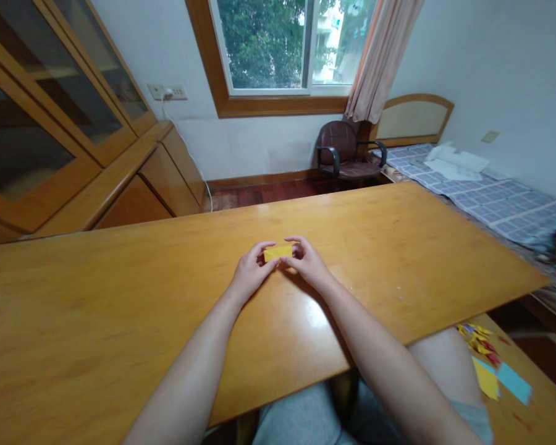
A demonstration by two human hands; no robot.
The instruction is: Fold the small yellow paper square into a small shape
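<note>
A small folded piece of yellow paper (278,252) is held between my two hands, just above the wooden table (167,321). My left hand (252,267) grips its left end, thumb along the near edge and fingers curled behind. On the right end, my right hand (309,262) pinches in the same way, its index finger arched over the top. Both thumbs nearly meet at the paper's lower edge. The far side of the paper is hidden from me.
At lower right, a lower wooden surface (551,411) bears a blue paper sheet (514,382), a yellow paper sheet (486,378) and a pile of folded paper pieces (479,340). Beyond the table stand a brown armchair (340,148), a bed (491,191) and a glass-door cabinet (88,148).
</note>
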